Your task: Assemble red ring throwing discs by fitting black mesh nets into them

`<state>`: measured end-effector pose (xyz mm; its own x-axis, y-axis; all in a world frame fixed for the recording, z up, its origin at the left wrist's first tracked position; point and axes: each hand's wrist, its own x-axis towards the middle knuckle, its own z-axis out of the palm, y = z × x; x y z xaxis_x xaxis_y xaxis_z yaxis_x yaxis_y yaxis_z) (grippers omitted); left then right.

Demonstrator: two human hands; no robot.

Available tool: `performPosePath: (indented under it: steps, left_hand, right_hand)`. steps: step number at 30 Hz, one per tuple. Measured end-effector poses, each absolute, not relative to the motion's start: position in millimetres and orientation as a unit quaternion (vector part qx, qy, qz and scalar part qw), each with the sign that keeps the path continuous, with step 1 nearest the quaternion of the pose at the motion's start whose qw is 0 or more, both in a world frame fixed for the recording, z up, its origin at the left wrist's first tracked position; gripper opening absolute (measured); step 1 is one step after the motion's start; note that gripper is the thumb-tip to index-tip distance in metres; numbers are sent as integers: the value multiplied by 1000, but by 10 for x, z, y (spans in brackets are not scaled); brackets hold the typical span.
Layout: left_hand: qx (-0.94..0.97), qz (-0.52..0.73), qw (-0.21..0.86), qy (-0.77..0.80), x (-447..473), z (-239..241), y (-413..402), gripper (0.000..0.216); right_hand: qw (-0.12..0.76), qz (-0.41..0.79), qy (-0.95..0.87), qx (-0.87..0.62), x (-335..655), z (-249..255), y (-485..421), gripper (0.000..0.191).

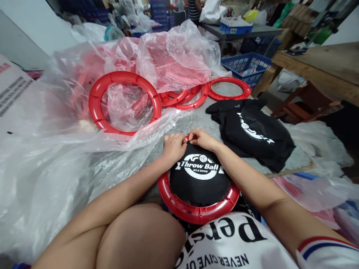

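"What lies nearest us?"

"Our white shirt, and just beyond it the near edge of a red ring, with black fabric printed 'Throw Ball' across its middle."

"And our fingers?"

"Both sets are at the ring's far edge. Our left hand has its fingers curled down and clamped on the rim, though we can't make out its fingertips. Just beside it, our right hand pinches the same rim, thumb and fingers together."

"What do we see past our hands?"

"To the right, a heap of printed black cloth. To the left, a loose red ring on clear plastic sheeting. Farther off, we see a clear bag of pinkish-red pieces, a blue crate, then a table bearing a blue tray."
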<state>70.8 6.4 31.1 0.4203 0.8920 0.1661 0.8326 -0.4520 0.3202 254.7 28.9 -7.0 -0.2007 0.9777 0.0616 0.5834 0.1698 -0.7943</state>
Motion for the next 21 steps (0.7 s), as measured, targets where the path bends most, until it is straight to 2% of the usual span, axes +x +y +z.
performPosePath:
  steps: [5,11,21]
  left_hand:
    - [874,109,-1,473,726,314,32,16]
    - [909,76,-61,406,732,342,-2,32]
    - [892,80,-8,444,725,343,32,27]
  right_hand:
    - [272,303,-711,-573,2524,-29,266,12]
    - [241,274,-719,-592,2494,28,237,19]
    - [237,279,-729,-578,2468,55,224,8]
